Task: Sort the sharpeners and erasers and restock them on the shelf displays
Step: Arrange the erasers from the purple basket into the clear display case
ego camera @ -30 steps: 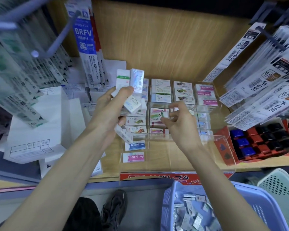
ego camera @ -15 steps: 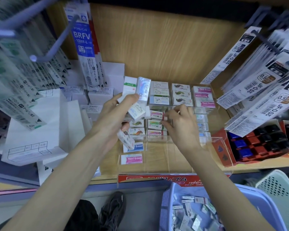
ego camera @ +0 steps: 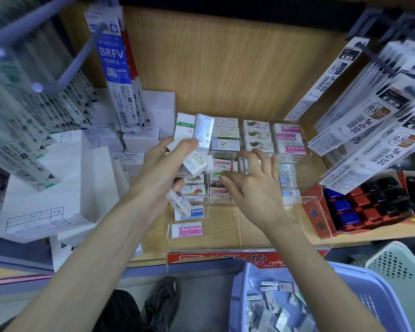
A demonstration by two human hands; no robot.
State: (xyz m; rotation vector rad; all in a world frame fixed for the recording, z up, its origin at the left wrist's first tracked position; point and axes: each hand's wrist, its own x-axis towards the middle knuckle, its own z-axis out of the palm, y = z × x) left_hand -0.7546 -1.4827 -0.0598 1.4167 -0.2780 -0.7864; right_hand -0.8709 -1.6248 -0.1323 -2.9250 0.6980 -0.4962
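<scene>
My left hand (ego camera: 158,173) grips a fanned bunch of wrapped erasers (ego camera: 194,140), with more sticking out below the palm (ego camera: 179,203). It hovers over the left side of a clear acrylic display tray (ego camera: 225,245) on the wooden shelf. Rows of boxed erasers (ego camera: 256,137) fill the tray's back compartments, and two "Hard Eraser" packs (ego camera: 189,230) lie in the front left lane. My right hand (ego camera: 254,188) rests fingers spread over the middle rows, holding nothing that I can see. Its fingertips touch the packs there.
A blue basket (ego camera: 359,283) with several loose wrapped erasers stands at the lower right, a white basket (ego camera: 403,267) beside it. A red box of dark sharpeners (ego camera: 359,207) sits right of the tray. White boxes (ego camera: 46,195) stack at left. Hanging refill packs (ego camera: 379,121) crowd both sides.
My right hand has opened its fingers and shifted slightly toward me over the middle rows. The left hand keeps its bunch of erasers, nearly still. The view has tilted a little.
</scene>
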